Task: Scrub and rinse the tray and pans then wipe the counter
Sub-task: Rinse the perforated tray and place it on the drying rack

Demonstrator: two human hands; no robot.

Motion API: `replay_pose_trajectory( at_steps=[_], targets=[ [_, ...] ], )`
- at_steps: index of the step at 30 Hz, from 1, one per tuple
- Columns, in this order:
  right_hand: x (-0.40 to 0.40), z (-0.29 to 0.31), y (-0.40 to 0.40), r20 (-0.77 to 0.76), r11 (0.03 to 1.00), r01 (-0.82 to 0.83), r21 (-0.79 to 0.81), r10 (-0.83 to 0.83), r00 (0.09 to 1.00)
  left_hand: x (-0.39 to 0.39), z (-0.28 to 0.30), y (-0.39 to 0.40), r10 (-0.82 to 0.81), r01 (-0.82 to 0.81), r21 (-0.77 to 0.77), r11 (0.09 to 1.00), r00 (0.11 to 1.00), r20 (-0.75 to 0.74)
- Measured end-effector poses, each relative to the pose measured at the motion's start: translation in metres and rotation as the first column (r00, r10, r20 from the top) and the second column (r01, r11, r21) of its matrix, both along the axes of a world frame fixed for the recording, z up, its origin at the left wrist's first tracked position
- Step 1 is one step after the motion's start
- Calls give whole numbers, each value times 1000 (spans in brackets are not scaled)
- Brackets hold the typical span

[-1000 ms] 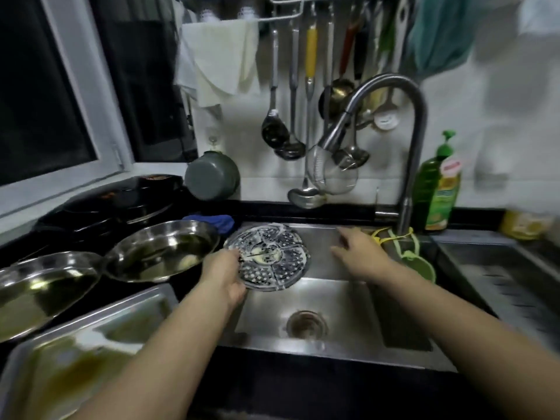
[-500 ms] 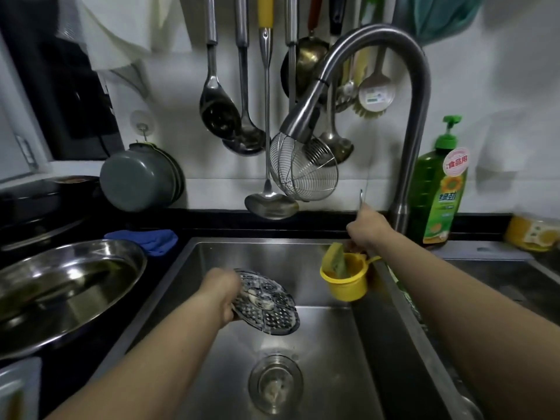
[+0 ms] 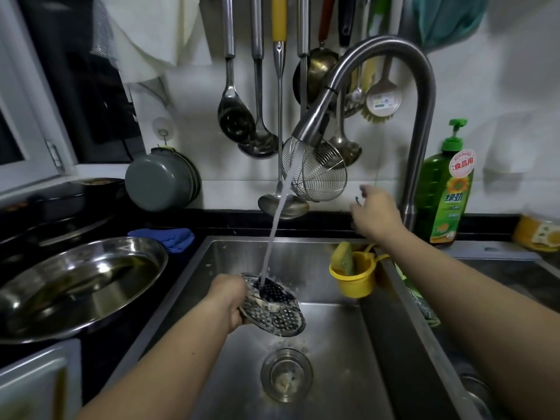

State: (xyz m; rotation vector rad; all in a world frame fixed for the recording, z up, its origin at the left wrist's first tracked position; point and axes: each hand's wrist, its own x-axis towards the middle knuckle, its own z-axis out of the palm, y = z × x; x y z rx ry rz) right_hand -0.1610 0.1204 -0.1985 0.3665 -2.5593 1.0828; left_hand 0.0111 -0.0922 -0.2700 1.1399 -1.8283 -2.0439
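While water streams from the curved steel faucet point(image 3: 391, 56), the left hand point(image 3: 228, 300) grips the edge of one round perforated steamer tray point(image 3: 274, 304), tilted over the steel sink point(image 3: 303, 259), and the stream lands right on its upper half. White residue clings to the tray's holes. Over at the back, the right hand point(image 3: 374, 212) reaches up beside the faucet's base, fingers loosely spread around a thin lever; whether it actually pinches the lever, I cannot tell. One green dish soap bottle point(image 3: 448, 189) stands just right of the faucet, its pink label reading 食品用, with a sunflower and 绿劲 below. One yellow plastic cup point(image 3: 354, 280) hangs on the sink's right wall, a sponge point(image 3: 344, 257) tucked in it. On the left counter, one wide shiny oval steel pan point(image 3: 78, 283), and a corner of a rectangular steel tray point(image 3: 36, 383) at the bottom edge. A blue cloth point(image 3: 171, 236) lies folded behind the pan. One round drain strainer point(image 3: 286, 374) sits in the sink floor, holding scraps. Ladles and one wire skimmer point(image 3: 318, 171) hang on the white wall.
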Motion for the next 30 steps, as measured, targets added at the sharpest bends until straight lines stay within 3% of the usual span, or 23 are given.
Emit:
replay_pose_trajectory(
  at_steps=[2,5,8,11,16,22,27,30],
  targets=[
    [18,33,-13,-145,953,-92,-288,51,988,3,-5,1,2,-2,11,1000,1000,3],
    [47,93,-38,-144,810,-238,-535,190,971,3,-10,1,42,-42,29,999,999,-1],
    [59,133,-59,-51,718,-261,-645,301,952,4,-8,-2,52,-52,22,998,999,-5],
    [52,149,-71,-2,691,-195,-696,269,963,9,-4,-4,47,-47,5,999,999,-13],
    [47,137,-71,-14,810,-172,-560,198,980,11,-11,-7,61,-60,49,997,998,-28],
    [77,49,-55,30,951,-153,-268,168,985,8,-34,1,88,-75,136,988,992,-90],
    [97,-12,-38,164,985,-157,-65,166,972,2,-54,5,103,-81,169,982,986,-127],
    [107,-28,-37,231,975,-201,-91,217,948,-5,-61,6,85,-57,171,984,983,-163]
  ],
)
